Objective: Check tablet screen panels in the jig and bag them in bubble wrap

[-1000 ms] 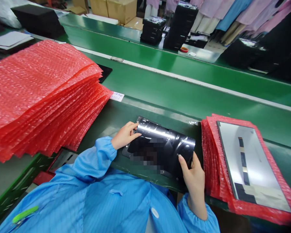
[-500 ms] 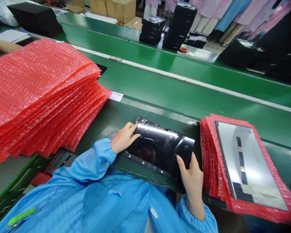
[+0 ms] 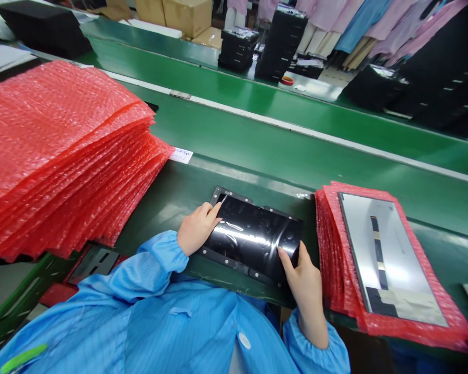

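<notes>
A glossy black display panel [image 3: 249, 236] lies over a dark frame-like fixture [image 3: 234, 263] with small round studs along its edges. My left hand [image 3: 198, 227] pinches the panel's left edge between thumb and fingers. At the opposite end, my right hand [image 3: 303, 280] grips the right edge, thumb on the glossy face. Film wrinkles and bright reflections run across the panel's surface. Whether it rests fully on the fixture, I cannot tell.
To the right, another display panel [image 3: 392, 259] lies silvery back up on red bubble bags [image 3: 329, 259]. A tall pile of red bubble bags [image 3: 62, 156] stands at left. Behind runs a green conveyor belt [image 3: 257, 140], with black tray stacks [image 3: 278, 44] beyond.
The panel has tilted down and away from its far side, exposing more of the fixture's back edge. Both hands keep their grip. The reflection on the panel has shifted toward its middle.
</notes>
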Demonstrator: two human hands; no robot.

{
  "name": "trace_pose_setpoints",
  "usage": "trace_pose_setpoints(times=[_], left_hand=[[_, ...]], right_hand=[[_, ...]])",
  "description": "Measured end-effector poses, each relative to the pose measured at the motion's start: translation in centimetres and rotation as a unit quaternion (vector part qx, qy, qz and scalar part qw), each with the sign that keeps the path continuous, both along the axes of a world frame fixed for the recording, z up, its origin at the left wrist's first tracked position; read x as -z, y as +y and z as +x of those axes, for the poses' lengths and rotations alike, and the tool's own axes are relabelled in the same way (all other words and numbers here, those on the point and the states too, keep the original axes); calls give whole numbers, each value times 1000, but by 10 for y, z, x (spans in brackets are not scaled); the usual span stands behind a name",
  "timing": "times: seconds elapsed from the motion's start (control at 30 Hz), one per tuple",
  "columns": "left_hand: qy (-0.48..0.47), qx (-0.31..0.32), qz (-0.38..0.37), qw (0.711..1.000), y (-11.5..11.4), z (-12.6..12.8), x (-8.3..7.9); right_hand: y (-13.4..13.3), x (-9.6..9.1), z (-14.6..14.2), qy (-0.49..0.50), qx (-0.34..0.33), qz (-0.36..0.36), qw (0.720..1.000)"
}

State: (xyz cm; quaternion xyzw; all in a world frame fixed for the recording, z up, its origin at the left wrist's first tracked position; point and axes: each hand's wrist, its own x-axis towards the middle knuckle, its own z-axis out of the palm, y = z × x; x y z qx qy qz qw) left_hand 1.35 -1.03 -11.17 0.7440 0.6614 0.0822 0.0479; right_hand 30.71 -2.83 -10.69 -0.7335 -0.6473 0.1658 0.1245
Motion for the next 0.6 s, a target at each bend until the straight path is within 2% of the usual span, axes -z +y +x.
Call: trace_pose_setpoints(times=[0.13, 0.2, 0.3, 0.37, 0.5, 0.6], left_hand=[[19, 2, -2, 1000, 0, 1, -3], [39, 17, -5, 999, 0, 1, -6], [71, 34, 2, 997, 2, 1, -11], [86, 47, 12, 995, 4, 0, -13], [99, 87, 34, 991, 9, -6, -13], [75, 123, 50, 988, 11, -17, -7]], right_hand=[[2, -4, 0, -159, -40, -3, 986], [5, -6, 1, -200, -73, 33, 976], [12, -8, 3, -181, -164, 112, 963], [17, -10, 5, -156, -207, 130, 957], [21, -15, 8, -128, -196, 107, 966], [17, -20, 9, -123, -196, 69, 970]])
